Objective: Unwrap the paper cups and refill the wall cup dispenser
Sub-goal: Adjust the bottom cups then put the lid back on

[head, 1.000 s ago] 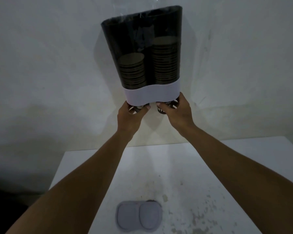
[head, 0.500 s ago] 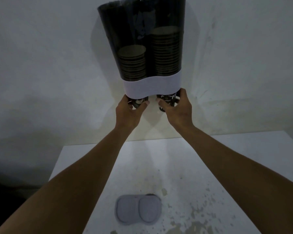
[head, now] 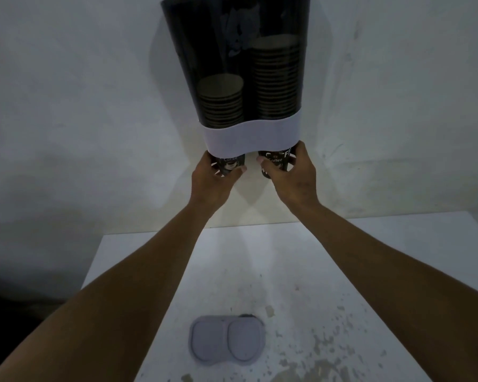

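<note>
A dark see-through wall cup dispenser (head: 233,37) with a white lower band (head: 253,135) hangs on the wall. Inside, the left cup stack (head: 222,102) is shorter than the right cup stack (head: 276,78). A black paper cup printed "Coffee" (head: 230,162) sticks out under the left tube, and my left hand (head: 214,177) grips it. Under the right tube another black paper cup (head: 275,159) pokes out, with my right hand (head: 293,175) wrapped around it.
A white table (head: 260,257) with worn, speckled paint stands below against the wall. On it near me lies the grey double-oval dispenser lid (head: 226,343). Dark floor shows left of the table.
The view has tilted so the dispenser's top is cut off. Both hands stay under the dispenser on the bottom cups, which show a little more below the white band.
</note>
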Motion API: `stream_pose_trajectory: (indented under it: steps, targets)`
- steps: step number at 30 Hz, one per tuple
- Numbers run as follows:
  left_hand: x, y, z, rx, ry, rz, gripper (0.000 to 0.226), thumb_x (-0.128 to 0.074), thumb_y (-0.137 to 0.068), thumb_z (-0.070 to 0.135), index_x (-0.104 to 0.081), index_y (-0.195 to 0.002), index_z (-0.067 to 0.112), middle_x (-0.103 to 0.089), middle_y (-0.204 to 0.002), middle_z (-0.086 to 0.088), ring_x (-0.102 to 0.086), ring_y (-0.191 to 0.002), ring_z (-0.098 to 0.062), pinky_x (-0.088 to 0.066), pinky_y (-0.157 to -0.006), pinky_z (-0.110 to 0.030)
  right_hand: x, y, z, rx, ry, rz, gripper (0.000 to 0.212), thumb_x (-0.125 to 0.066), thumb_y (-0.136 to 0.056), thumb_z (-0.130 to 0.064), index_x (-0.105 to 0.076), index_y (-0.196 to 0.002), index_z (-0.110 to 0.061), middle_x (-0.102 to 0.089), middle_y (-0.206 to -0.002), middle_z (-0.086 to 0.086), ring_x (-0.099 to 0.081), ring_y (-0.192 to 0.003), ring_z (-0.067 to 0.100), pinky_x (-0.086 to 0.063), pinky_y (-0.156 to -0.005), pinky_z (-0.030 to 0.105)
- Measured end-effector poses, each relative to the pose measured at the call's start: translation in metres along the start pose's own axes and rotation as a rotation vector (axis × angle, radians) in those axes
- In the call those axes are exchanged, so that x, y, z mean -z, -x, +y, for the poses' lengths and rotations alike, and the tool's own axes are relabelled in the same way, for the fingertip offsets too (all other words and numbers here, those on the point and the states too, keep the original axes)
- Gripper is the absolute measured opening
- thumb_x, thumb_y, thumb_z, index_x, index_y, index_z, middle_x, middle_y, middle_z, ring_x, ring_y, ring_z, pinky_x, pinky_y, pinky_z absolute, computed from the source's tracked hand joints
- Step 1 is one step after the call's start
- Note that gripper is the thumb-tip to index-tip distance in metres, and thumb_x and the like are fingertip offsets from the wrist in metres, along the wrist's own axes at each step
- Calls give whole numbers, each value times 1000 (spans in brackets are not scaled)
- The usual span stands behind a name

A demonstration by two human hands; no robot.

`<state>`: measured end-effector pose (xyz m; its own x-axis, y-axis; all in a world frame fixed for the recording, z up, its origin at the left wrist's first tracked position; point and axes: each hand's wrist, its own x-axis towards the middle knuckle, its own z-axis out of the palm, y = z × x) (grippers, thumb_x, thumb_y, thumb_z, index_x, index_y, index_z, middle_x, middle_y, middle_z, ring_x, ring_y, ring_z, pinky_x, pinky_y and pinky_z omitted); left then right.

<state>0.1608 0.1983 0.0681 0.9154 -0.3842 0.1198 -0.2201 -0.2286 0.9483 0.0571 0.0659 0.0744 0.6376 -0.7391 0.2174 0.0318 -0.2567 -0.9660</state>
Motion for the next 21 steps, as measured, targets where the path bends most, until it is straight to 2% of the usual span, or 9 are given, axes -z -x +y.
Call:
stream_pose_trajectory:
  steps: [7, 10, 14, 16, 18, 21]
  targets:
    - [-2, 5, -5, 0, -26, -24, 59, -84, -74, 31, -57, -125, 19, -70, -117, 5, -67, -103, -12, -56, -94, -37, 0, 3, -2, 25, -17, 48, 52, -83, -77, -29, -57, -121, -21, -59, -97, -24, -58, -90, -7, -43, -63, -1]
    - [-2, 5, -4, 13, -13, -22, 61, -86, -73, 31, -57, -125, 19, -70, -118, 5, -67, -103, -12, -56, -93, -34, 0, 0, -7, 35, -29, 54, 49, -84, -76, -28, -57, -118, -23, -59, -97, -24, -58, -86, -11, -43, -63, -1]
    - [-1, 5, -1, 6, -11, -14, 65, -87, -70, 34, -57, -126, 21, -70, -116, 7, -67, -103, -12, -56, -92, -32, -1, -2, -10, 53, -22, 48, 52, -85, -76, -30, -56, -119, -24, -58, -98, -25, -57, -89, -7, -42, -65, -2]
    - [-2, 5, 3, 1, -3, 1, 66, -87, -70, 34, -55, -127, 23, -68, -116, 10, -65, -102, -8, -55, -84, -21, -2, -1, -9, 58, -25, 53, 54, -85, -76, -31, -57, -122, -23, -60, -101, -22, -57, -92, -8, -43, -69, -2]
    - [-1, 6, 10, -6, 6, 14, 66, -87, -71, 33, -54, -128, 25, -66, -114, 12, -63, -99, -3, -50, -68, -4, -2, -1, -10, 58, -29, 55, 56, -85, -75, -31, -58, -122, -21, -62, -103, -19, -57, -95, -8, -43, -71, -1]
    - [0, 7, 13, -20, -3, 16, 64, -86, -73, 30, -54, -128, 24, -65, -113, 11, -61, -95, 0, -43, -59, 1, -2, -2, -10, 48, -34, 51, 58, -87, -72, -31, -57, -121, -22, -62, -104, -20, -58, -97, -7, -44, -73, 1]
